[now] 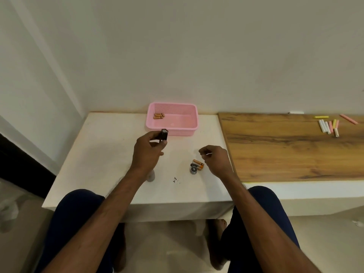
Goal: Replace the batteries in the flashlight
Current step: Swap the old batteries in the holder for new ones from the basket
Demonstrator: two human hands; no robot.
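My left hand holds a small black flashlight body upright over the white table, just in front of the pink basket. Several copper-coloured batteries lie in the basket's back left corner. My right hand hovers over the table with fingers loosely curled and nothing clearly held. Just left of it on the table lie loose orange batteries, a black battery holder and the round flashlight cap.
A white cylindrical object stands partly hidden under my left wrist. Small dark specks dot the table's front. To the right, a wooden board carries several coloured chalk sticks. My knees are under the table's front edge.
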